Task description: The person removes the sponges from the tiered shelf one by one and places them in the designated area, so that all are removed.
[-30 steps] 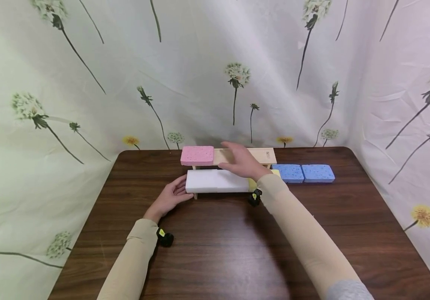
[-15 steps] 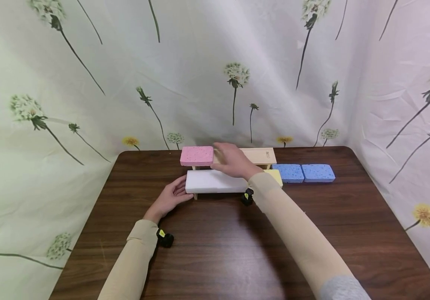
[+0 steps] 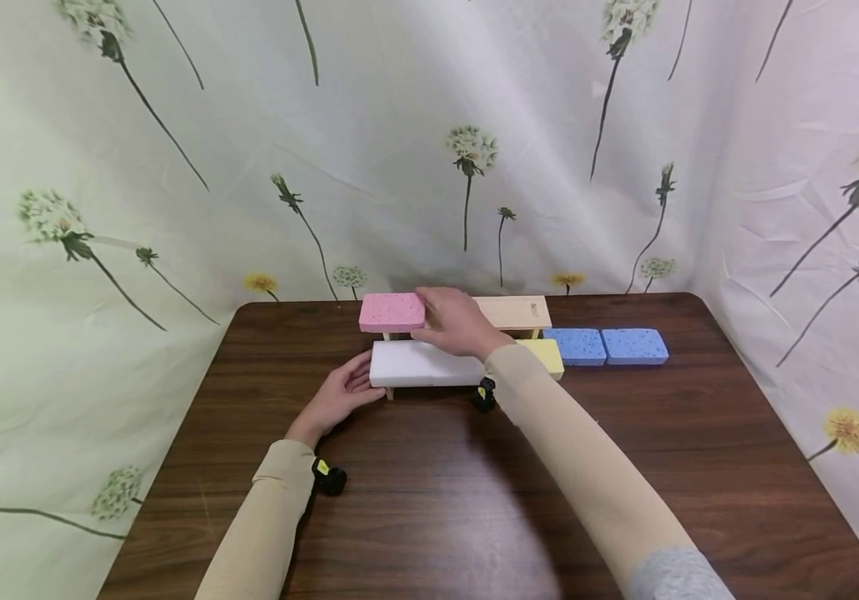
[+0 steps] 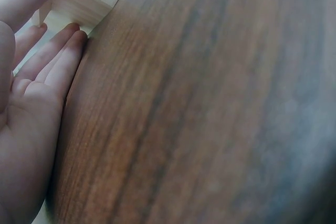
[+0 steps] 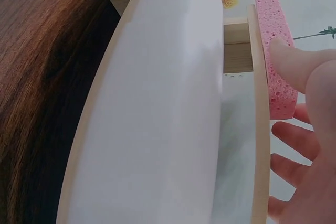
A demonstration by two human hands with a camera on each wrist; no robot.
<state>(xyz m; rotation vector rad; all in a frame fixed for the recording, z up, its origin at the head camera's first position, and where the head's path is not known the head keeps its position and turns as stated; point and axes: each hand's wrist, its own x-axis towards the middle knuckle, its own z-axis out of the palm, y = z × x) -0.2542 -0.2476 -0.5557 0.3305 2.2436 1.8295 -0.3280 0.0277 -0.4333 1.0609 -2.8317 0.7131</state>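
In the head view, a light wooden two-step stand (image 3: 511, 312) stands at the table's back. My right hand (image 3: 459, 323) pinches the right end of a pink sponge (image 3: 392, 311) on the upper step. The right wrist view shows the thumb (image 5: 294, 64) against the sponge's near face, with an index fingertip beyond its end. My left hand (image 3: 335, 398) holds the stand's left end, thumb in front and fingers behind, fingertips at a wooden leg (image 4: 84, 1) in the left wrist view. A white block (image 3: 422, 364) and a yellow sponge (image 3: 549, 354) lie on the lower step.
Two blue sponges (image 3: 577, 347) lie side by side to the right of the stand. The dark wooden table (image 3: 414, 500) stretches in front. A flower-printed curtain (image 3: 369, 183) hangs right behind the table's back edge. The right forearm crosses over the yellow sponge.
My right hand has moved left along the upper step to the pink sponge and closed on its right end. More of the yellow sponge shows. The left hand has stayed in place.
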